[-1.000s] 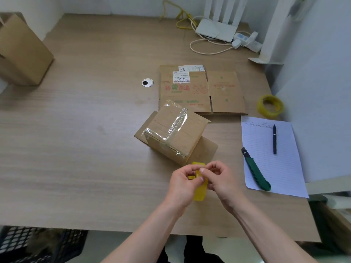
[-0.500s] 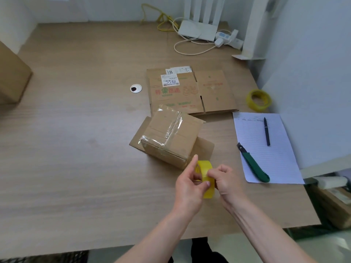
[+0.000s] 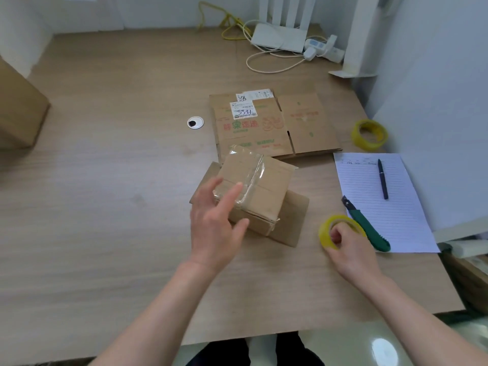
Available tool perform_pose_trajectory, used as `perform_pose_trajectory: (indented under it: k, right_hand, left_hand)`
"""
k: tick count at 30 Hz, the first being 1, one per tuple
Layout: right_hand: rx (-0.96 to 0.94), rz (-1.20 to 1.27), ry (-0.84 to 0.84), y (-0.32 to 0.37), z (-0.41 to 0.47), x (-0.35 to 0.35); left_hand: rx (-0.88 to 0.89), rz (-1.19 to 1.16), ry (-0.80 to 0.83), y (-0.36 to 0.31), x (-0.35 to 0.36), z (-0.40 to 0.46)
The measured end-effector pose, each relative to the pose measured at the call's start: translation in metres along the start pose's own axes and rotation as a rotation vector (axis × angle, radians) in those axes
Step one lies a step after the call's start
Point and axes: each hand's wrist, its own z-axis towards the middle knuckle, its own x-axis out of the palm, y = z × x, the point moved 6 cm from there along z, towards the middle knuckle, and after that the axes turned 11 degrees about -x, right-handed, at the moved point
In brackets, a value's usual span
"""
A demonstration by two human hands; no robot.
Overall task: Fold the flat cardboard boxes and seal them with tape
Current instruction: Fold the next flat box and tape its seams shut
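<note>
A small folded cardboard box (image 3: 266, 191) with clear tape across its top stands in the middle of the wooden table (image 3: 105, 207), two flaps spread beneath it. My left hand (image 3: 215, 225) hovers open at the box's near left corner, fingers spread, holding nothing. My right hand (image 3: 348, 247) grips a yellow tape roll (image 3: 326, 231) that rests on the table to the right of the box. A flat printed cardboard box (image 3: 274, 128) with white labels lies behind the folded one.
A green utility knife (image 3: 369, 228) and a pen (image 3: 383, 178) lie on lined paper (image 3: 369, 186) at the right. A second yellow tape roll (image 3: 369, 134) sits by the wall. A brown box (image 3: 15, 112) stands far left. Cables and a router (image 3: 277, 39) are at the back.
Both hands held the tape roll together in front of the box. They have parted: my right hand carried the roll right and down to the table, my left hand moved to the box.
</note>
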Motion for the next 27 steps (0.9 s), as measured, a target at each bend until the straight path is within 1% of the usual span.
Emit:
perform_pose_trajectory:
  k: [1,2,3,4,5,6,7,9,10,12,15,17,22,27]
  right_hand:
    - [-0.009,-0.081,0.035,0.001,-0.001,0.004]
    - [-0.029,-0.161,0.013,0.005,-0.001,0.004]
    - [-0.062,-0.204,-0.072,0.013,-0.002,0.000]
    - [-0.115,-0.176,-0.183,0.027,-0.002,-0.004]
    - [-0.193,-0.084,-0.286,0.045,-0.004,-0.008]
    - [-0.288,0.027,-0.352,0.067,-0.005,-0.011]
    - [-0.385,0.115,-0.366,0.089,-0.006,-0.010]
    - [-0.528,0.175,-0.322,0.123,-0.004,-0.003]
    - [-0.560,0.164,-0.290,0.132,-0.001,0.002]
    - [-0.575,0.119,-0.265,0.138,0.005,0.011]
    - [-0.626,0.102,-0.286,0.134,0.008,0.018]
    - [-0.690,0.066,-0.291,0.132,0.009,0.021]
    - [-0.822,-0.055,-0.260,0.134,0.010,0.019]
    - [-0.867,-0.080,-0.195,0.137,0.005,0.014]
  left_hand:
    - [-0.011,0.047,0.076,0.012,0.000,0.010]
    - [-0.016,0.078,0.154,0.023,0.002,0.019]
    - [-0.013,0.099,0.222,0.033,0.005,0.026]
    - [-0.011,0.112,0.279,0.042,0.008,0.032]
    - [-0.014,0.119,0.336,0.050,0.012,0.037]
    - [-0.016,0.119,0.393,0.056,0.017,0.039]
    - [-0.016,0.117,0.447,0.060,0.022,0.039]
    - [-0.006,0.118,0.510,0.065,0.030,0.037]
    - [0.010,0.117,0.506,0.067,0.031,0.035]
    - [0.057,0.119,0.450,0.067,0.031,0.033]
    - [0.109,0.110,0.328,0.064,0.027,0.030]
    - [0.145,0.103,0.285,0.061,0.026,0.029]
    - [0.245,0.147,0.303,0.055,0.024,0.035]
    - [0.172,0.160,0.282,0.052,0.020,0.025]
